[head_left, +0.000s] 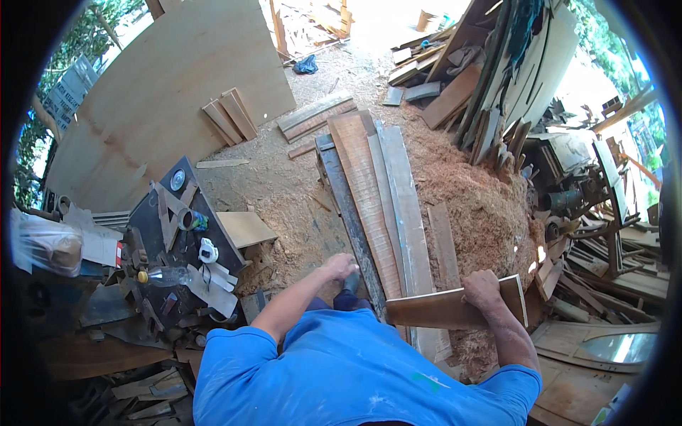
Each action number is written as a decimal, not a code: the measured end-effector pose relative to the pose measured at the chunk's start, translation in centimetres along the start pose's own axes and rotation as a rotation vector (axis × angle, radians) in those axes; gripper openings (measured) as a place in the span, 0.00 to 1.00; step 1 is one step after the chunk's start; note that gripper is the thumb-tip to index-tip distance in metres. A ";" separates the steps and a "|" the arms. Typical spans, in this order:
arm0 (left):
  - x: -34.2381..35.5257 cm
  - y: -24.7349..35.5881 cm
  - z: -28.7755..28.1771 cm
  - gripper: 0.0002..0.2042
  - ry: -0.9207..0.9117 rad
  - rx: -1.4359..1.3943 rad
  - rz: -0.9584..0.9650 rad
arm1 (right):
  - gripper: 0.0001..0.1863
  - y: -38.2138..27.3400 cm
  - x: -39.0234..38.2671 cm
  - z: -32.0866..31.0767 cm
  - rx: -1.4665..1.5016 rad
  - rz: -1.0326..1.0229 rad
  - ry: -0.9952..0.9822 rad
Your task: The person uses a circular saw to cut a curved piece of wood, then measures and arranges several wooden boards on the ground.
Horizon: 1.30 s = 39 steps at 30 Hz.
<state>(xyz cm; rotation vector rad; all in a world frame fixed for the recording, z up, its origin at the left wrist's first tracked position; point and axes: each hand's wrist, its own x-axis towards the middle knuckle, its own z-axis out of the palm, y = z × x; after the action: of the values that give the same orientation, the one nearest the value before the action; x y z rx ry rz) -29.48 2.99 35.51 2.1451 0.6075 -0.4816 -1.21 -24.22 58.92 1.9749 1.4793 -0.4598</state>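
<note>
I can make out a clear bottle with a yellow cap (169, 276) lying on the cluttered dark table (224, 241) at the left, its contents too small for me to tell. Near it sits a small can with a green and blue side (199, 223), whose inside I can't see. Over on the right, I have the right hand (483, 288) closed over the upper edge of a short brown board (433, 309), which it holds crosswise above the near part of the long planks (412, 206). The left hand (339, 267) is loosely bent just beside the dark beam (349, 220) along the planks' left side; I can't tell whether it has hold of anything. A heap of shavings (472, 202) crowds the planks' right side, with upright boards (511, 78) behind it and a panelled door (568, 387) lower right. Between the table's right edge and the beam I see a strip of shavings-strewn floor (270, 177), running forward past a big plywood sheet (170, 85).
</note>
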 end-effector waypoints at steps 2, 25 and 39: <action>1.6 -0.5 -3.8 0.24 0.199 -0.064 -0.048 | 0.16 0.7 1.2 -1.9 -0.041 -0.052 -0.049; 11.9 -17.0 -46.2 0.34 0.408 -0.501 -0.284 | 0.17 -8.7 41.9 -34.1 0.523 -0.001 1.118; 11.5 -34.3 -64.7 0.38 0.657 -0.465 -0.698 | 0.23 -15.6 59.7 -28.8 0.683 -0.152 -0.319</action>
<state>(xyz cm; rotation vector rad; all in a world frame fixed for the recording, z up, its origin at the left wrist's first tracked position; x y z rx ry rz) -31.68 76.38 45.58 1.5697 1.6780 0.0434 0.07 41.16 39.90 2.1362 1.3741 -1.4297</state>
